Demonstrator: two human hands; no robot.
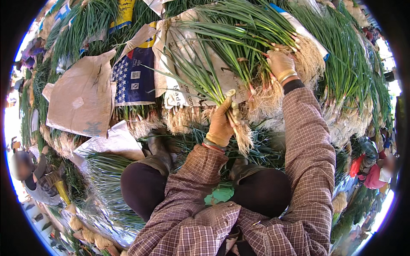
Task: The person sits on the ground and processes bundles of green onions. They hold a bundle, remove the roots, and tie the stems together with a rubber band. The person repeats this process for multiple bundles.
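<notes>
My left hand (221, 124), in a tan glove, grips a small bunch of green garlic (236, 120). The leaves of this bunch fan up and to the left, and its pale roots hang below the fist. Up and to the right, my gloved right hand (282, 65) has its fingers curled on stalk bases at the edge of a loose heap of green garlic (256, 41). Its fingertips are partly hidden among the stalks. The heap lies on a printed woven sack (192, 64), roots towards the right and front.
Rooted bundles (179, 120) stick out beneath the sack. A beige sack piece (80, 96) and a blue starred sack (134, 76) lie left. More greens (339, 64) stand right. Loose leaves (112, 182) lie by my left knee (144, 188). Other people sit at the far left (41, 179) and far right (374, 172).
</notes>
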